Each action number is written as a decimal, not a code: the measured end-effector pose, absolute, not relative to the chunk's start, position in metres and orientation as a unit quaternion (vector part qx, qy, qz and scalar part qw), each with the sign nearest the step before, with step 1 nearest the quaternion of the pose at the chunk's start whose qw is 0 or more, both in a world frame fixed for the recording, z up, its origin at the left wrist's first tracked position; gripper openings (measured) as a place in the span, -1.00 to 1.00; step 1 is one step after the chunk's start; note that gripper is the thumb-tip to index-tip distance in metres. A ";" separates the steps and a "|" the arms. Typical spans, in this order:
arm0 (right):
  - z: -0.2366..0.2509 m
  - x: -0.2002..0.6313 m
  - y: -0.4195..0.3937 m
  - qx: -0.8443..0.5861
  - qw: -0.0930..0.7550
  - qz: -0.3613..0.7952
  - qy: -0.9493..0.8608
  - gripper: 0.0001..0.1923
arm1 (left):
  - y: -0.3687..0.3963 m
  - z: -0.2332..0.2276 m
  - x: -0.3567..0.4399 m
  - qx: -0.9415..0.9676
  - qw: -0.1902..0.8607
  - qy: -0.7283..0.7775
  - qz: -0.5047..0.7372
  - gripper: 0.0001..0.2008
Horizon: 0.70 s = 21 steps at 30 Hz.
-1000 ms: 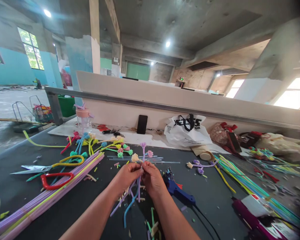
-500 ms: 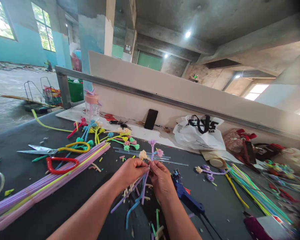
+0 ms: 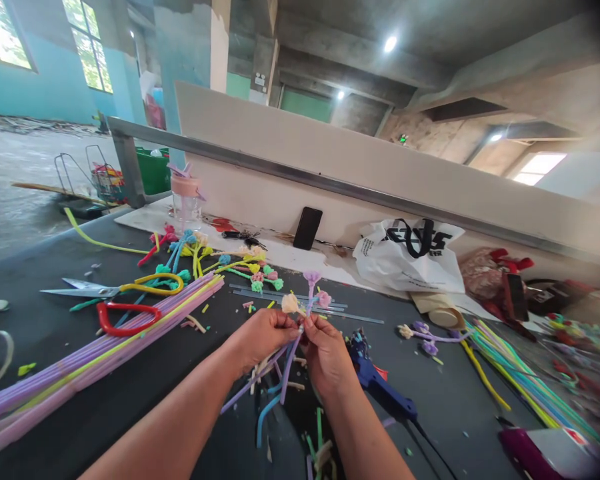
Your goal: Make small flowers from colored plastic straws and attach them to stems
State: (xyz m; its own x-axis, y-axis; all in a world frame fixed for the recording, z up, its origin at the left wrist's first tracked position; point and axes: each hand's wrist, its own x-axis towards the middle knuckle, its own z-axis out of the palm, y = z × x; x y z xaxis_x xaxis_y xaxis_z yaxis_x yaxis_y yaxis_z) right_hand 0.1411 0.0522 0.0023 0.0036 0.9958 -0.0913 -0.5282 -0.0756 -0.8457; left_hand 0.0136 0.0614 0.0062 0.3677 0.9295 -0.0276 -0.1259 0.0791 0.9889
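Observation:
Both hands meet at the middle of a pipe-cleaner flower sprig (image 3: 311,287). It has a purple blossom on top, a pink one at its right and a cream one (image 3: 290,304) at its left. My left hand (image 3: 261,339) is closed, thumb and forefinger pinching at the joint of the stems. My right hand (image 3: 326,357) pinches the purple stem from the other side. Fingers hide the exact joint. Purple stem ends (image 3: 289,375) slant down below the hands, above a bent blue pipe cleaner (image 3: 264,417) and cut scraps.
Scissors (image 3: 113,290) lie on a bundle of pipe cleaners (image 3: 105,350) at left. A blue glue gun (image 3: 383,387) rests right of my hands, near a finished purple sprig (image 3: 425,337). Behind stand a phone (image 3: 308,227), a plastic bag (image 3: 407,257) and a lidded cup (image 3: 185,197).
The camera view has shifted slightly, so the table things appear moved a little to the right. Both hands keep their pinch on the sprig, with only small finger movement.

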 end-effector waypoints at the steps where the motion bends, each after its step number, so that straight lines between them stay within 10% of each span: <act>1: 0.003 0.141 0.052 -0.364 0.603 0.642 -0.304 -0.78 | 0.060 0.006 0.015 0.507 0.664 0.353 0.422 -0.75; 12: 0.004 0.145 0.044 -0.287 0.554 0.712 -0.322 -0.69 | 0.042 0.001 0.027 0.309 0.867 0.131 0.368 -0.81; 21: 0.003 0.152 0.053 -0.342 0.570 0.642 -0.383 -0.80 | 0.051 0.005 0.023 0.431 0.735 0.297 0.431 -0.80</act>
